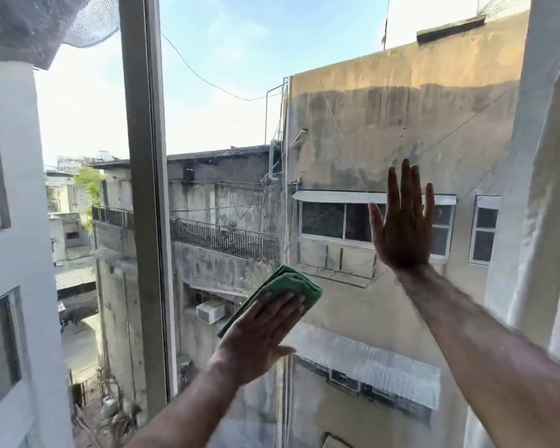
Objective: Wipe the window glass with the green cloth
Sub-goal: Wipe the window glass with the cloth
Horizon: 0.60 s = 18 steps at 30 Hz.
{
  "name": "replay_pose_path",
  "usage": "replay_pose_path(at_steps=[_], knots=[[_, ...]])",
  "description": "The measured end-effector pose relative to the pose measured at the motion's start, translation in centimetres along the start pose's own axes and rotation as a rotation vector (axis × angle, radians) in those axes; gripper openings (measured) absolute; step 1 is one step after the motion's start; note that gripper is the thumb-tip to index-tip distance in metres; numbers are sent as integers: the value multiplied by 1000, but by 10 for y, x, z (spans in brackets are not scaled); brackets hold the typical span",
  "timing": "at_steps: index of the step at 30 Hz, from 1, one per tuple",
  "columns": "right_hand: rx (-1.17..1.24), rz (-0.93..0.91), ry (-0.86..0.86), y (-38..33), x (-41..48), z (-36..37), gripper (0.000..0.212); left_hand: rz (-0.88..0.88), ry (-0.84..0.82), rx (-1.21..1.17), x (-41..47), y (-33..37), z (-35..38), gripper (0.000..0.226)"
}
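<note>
Head view, the only one given: the left hand (259,337) lies flat against the window glass (227,101) with its fingers (282,307) stretched over a folded green cloth (288,286), pinning it to the pane by pressure rather than by a clenched grip. The cloth sits low on the pane, a little right of the vertical window frame (143,189) and below the middle of the view. The right hand (403,227) is spread wide, released and holding nothing, its palm apparently braced on the glass higher up and well to the right. As for progress, wiping looks under way but hard to score — faint streaks and a hazy film show on the lower glass around the left forearm, and light smearing appears near the right edge by the pale curtain (543,202), while the upper pane over the sky reads fairly clear. My judgement is that the low and right-hand parts remain to be wiped; whether the top has been done cannot be told.
</note>
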State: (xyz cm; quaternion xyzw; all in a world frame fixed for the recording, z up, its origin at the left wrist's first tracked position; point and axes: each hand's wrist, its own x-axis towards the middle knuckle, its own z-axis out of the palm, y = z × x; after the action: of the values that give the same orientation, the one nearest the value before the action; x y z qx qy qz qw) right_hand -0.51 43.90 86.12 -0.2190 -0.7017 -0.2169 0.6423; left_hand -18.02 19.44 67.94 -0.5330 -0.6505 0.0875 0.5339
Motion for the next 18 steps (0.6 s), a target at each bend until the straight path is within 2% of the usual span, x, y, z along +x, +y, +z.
replay_pose_path(at_steps=[2,5,9,12,14,18], knots=[[7,9,-14,-1,0,0,67,-6,-10,36,-18,-38,-1,86],[8,15,-31,-1,0,0,67,-233,35,-25,1,-111,-20,83],[0,8,-18,-1,0,2,68,-552,177,-165,85,-192,-66,84],[-7,9,-8,0,-1,4,68,-713,248,-286,160,-199,-103,91],[-6,1,4,1,-1,6,67,-657,257,-292,188,-173,-111,93],[13,1,5,2,0,8,68,-351,238,-204,178,-84,-83,89]])
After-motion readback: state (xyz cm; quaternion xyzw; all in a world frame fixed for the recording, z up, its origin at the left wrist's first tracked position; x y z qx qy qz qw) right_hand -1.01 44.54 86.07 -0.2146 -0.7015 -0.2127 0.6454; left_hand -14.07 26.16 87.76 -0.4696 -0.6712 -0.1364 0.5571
